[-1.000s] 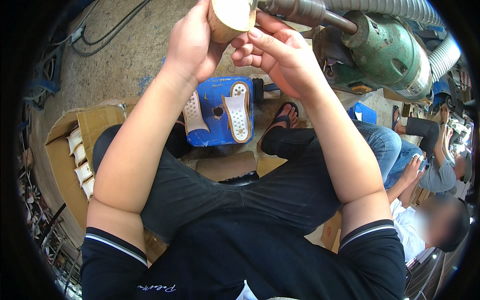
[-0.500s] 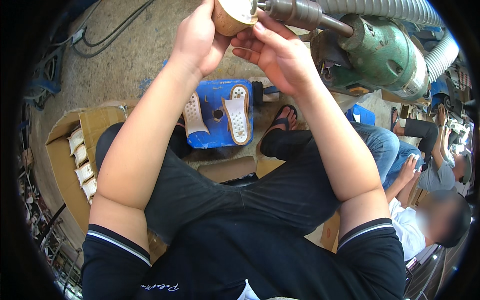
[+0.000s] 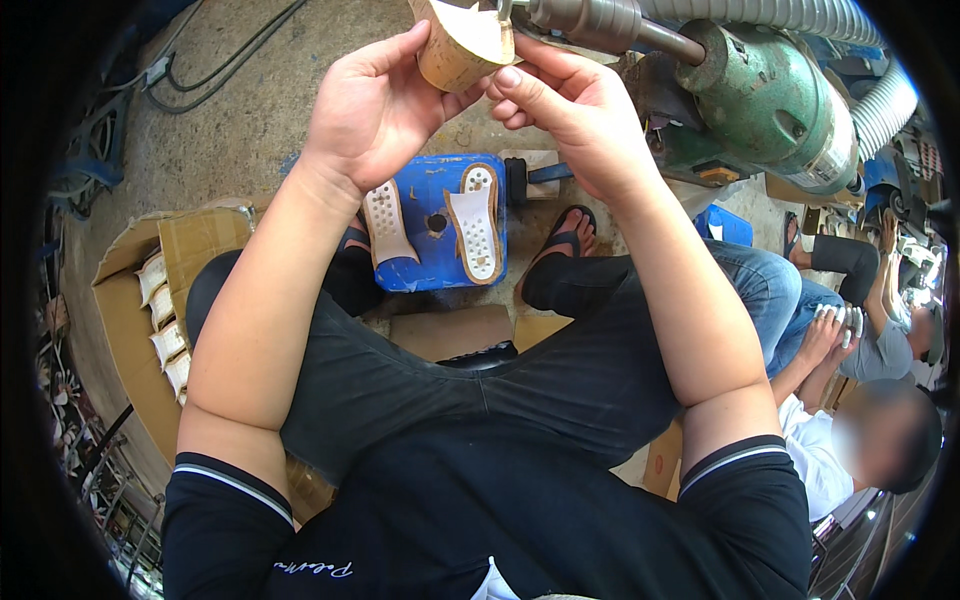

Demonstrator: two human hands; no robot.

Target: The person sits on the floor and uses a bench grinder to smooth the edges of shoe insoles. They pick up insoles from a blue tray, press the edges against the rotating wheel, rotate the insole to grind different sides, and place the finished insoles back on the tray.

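A cork shoe sole (image 3: pixel 455 62) with a whitish top is held up at the top middle, its curved tan side toward me. My left hand (image 3: pixel 375 110) grips it from the left, thumb along the cork wall. My right hand (image 3: pixel 580 105) pinches its right end with thumb and forefinger, other fingers curled. A thin metal bit at the end of a dark spindle (image 3: pixel 590 18) meets the sole's upper right edge. The spindle comes from a green motor (image 3: pixel 755 95). The sole's far end is cut off by the picture's edge.
Below my hands, two perforated white soles with cork rims (image 3: pixel 477 225) lie on a blue plastic stool (image 3: pixel 430 270). A cardboard box (image 3: pixel 125 300) at left holds several similar pieces. Grey ribbed hoses (image 3: pixel 770 15) run behind the motor. Two people (image 3: pixel 815 440) sit at right.
The cork sole has come slightly nearer and left, tilting so more of its side shows. My left hand has shifted left; my right-hand fingers have closed in on the sole's end.
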